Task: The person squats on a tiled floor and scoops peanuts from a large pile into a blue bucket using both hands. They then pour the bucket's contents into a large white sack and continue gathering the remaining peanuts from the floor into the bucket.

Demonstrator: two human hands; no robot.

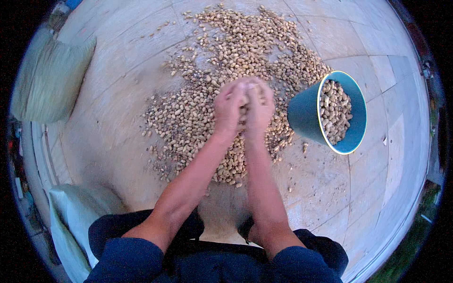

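Unshelled peanuts (184, 113) lie in a wide, loose heap on the floor before me. Over the middle of the heap, my left hand (228, 106) and my right hand (261, 104) are cupped together, blurred at the fingers. Some peanuts (244, 102) show in the hollow between the palms, held by both hands. How many they hold is hidden by the fingers. To the right of my right hand is a blue-green bucket (306, 111) with a pale yellow rim, leaning toward the right side of the picture. Peanuts (334, 111) fill part of it.
A full woven sack (56, 78) rests on the floor at the far left. Another pale sack (76, 208), slack and open-mouthed, lies by my left knee. Joints cross the tiled floor (329, 191), with stray peanuts and dirt scattered about. Grass (407, 261) borders the floor at lower right.
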